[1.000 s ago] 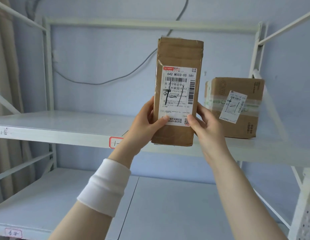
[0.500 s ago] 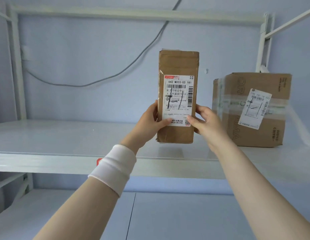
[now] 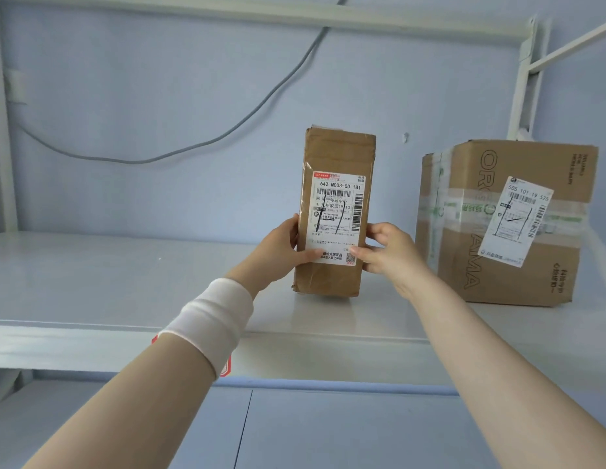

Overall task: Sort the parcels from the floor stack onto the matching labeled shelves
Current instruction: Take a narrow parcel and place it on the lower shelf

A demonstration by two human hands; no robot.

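A tall brown cardboard parcel (image 3: 339,154) with a white shipping label stands upright on the white upper shelf (image 3: 91,282), its bottom edge on the shelf surface. My left hand (image 3: 278,252) grips its left side, thumb across the label's lower edge. My right hand (image 3: 386,252) holds its right side, thumb on the label's lower corner. A white wristband covers my left wrist. A red-edged shelf label (image 3: 226,367) on the shelf's front lip is mostly hidden behind my left forearm.
A larger taped cardboard box (image 3: 538,265) with its own label stands on the same shelf, to the right of the parcel. A grey cable (image 3: 193,143) hangs along the blue back wall. White uprights frame the shelf; a lower shelf (image 3: 328,431) lies below.
Both hands moved the parcel forward and down from mid-air in front of the shelf until it stands on the upper shelf. The view came closer to the rack.
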